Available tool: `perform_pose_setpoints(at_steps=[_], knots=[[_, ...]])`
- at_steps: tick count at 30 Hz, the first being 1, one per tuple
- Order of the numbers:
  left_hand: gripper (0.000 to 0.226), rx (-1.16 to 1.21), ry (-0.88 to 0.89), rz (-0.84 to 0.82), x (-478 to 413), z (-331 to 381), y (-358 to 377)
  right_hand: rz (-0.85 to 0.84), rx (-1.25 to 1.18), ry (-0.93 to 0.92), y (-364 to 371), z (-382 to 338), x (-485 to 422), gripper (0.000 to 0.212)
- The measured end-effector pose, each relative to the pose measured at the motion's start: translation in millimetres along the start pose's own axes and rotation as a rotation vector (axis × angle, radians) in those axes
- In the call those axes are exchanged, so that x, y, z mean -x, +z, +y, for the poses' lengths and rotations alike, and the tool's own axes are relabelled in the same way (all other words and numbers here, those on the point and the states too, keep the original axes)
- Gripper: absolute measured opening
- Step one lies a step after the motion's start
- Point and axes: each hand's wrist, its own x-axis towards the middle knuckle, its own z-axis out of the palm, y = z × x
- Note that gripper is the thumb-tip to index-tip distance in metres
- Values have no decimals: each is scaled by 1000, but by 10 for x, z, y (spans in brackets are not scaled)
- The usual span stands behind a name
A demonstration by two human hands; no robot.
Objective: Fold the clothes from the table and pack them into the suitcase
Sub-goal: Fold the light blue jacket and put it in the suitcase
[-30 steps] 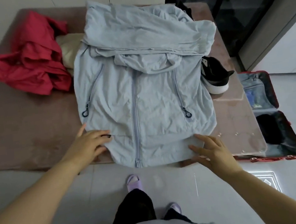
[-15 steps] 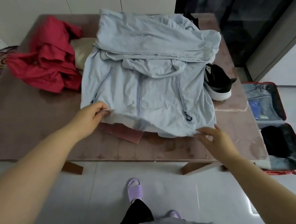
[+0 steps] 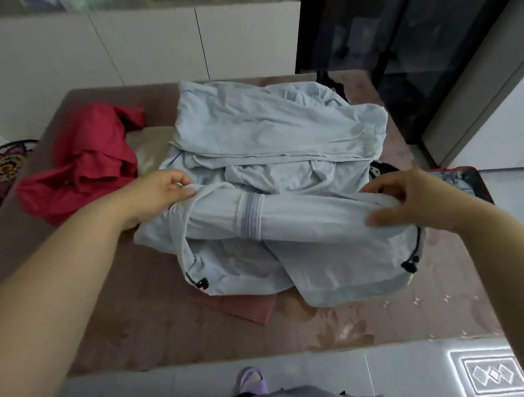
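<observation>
A pale blue zip jacket (image 3: pixel 267 151) lies on the brown table (image 3: pixel 119 317), its lower part lifted and doubled back toward the collar. My left hand (image 3: pixel 166 191) pinches the folded hem at the left side. My right hand (image 3: pixel 407 199) grips the same fold at the right side. The bottom hem with black cord toggles hangs down under the fold. A crumpled red garment (image 3: pixel 82 162) lies at the table's left, a beige item (image 3: pixel 150 146) beside it. The red suitcase (image 3: pixel 471 177) shows only as a corner behind my right hand.
A pinkish cloth (image 3: pixel 245 307) peeks out under the jacket. A black shoe (image 3: pixel 380 167) is mostly hidden at the jacket's right edge. White cabinets stand behind the table, a dark glass door at the right. A patterned round object (image 3: pixel 0 169) lies left of the table.
Both hands have lifted the jacket's lower edge and carried it away from me, over the body. The fold is now rolled up between my hands, and the view has tilted upward.
</observation>
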Motion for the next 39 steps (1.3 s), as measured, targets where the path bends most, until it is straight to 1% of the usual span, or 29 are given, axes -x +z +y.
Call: perform_pose_setpoints(at_steps=[2,4,5,7,8,10,11,12,13,14,15,16,18,20,21,23,24,25,26,27,28,29,30,31,33,34,36,37,39], knots=[[10,-8,57,166,-248,-41,21,179,97,30,22,40,-204,36],[6,-146,91,237,-510,-167,147,357,153,92,127,113,-397,44],[10,-240,92,254,-616,-245,229,401,189,140,206,165,-478,51],[30,-462,131,310,-720,-363,391,400,298,196,412,232,-535,63],[35,-560,222,358,-728,-414,458,399,349,159,522,259,-517,65],[28,-689,545,444,-611,-496,556,392,386,-31,729,353,-383,58],[23,-754,722,430,-514,-588,595,359,390,-122,836,438,-275,53],[16,-825,861,364,-371,-688,634,295,410,-177,938,559,-152,51],[15,-876,952,277,-250,-825,662,217,458,-212,1019,686,-32,53],[25,-921,985,171,-129,-941,675,151,519,-237,1078,825,70,57],[37,-964,987,86,-39,-1065,682,96,572,-244,1112,953,145,59],[46,-1008,960,19,31,-1167,682,74,603,-237,1120,1033,211,56],[58,-1052,895,-16,109,-1275,648,134,571,-218,1092,1116,259,39],[57,-1089,852,58,135,-1297,617,210,453,-183,1012,1095,223,29],[49,-1096,852,111,130,-1292,611,245,387,-166,956,1058,182,26],[34,-1052,829,160,96,-1229,593,316,245,-147,808,968,73,25],[37,-997,784,190,86,-1178,560,334,153,-127,714,902,9,29],[44,-919,736,222,64,-1122,521,329,62,-89,612,827,-44,37],[51,-843,681,254,52,-1054,472,283,-8,-63,519,766,-97,37],[51,-762,634,294,40,-986,414,227,-7,-73,452,718,-128,31],[43,-675,566,329,34,-913,347,160,39,-86,425,696,-135,25],[29,-575,495,354,25,-855,277,88,97,-94,437,708,-122,28],[13,-492,435,378,9,-803,209,44,164,-132,505,795,-107,40],[3,-421,381,381,-16,-772,148,22,215,-176,610,894,-68,50],[20,-282,286,371,-57,-702,59,-10,301,-214,849,1073,46,77],[23,-218,237,357,-68,-669,32,-30,337,-200,975,1135,109,90],[15,-133,154,327,-108,-636,15,-15,386,-183,1176,1197,209,112],[12,-107,130,317,-138,-631,14,41,392,-208,1245,1221,231,121],[14,-78,115,300,-189,-599,10,138,397,-240,1287,1241,222,129]])
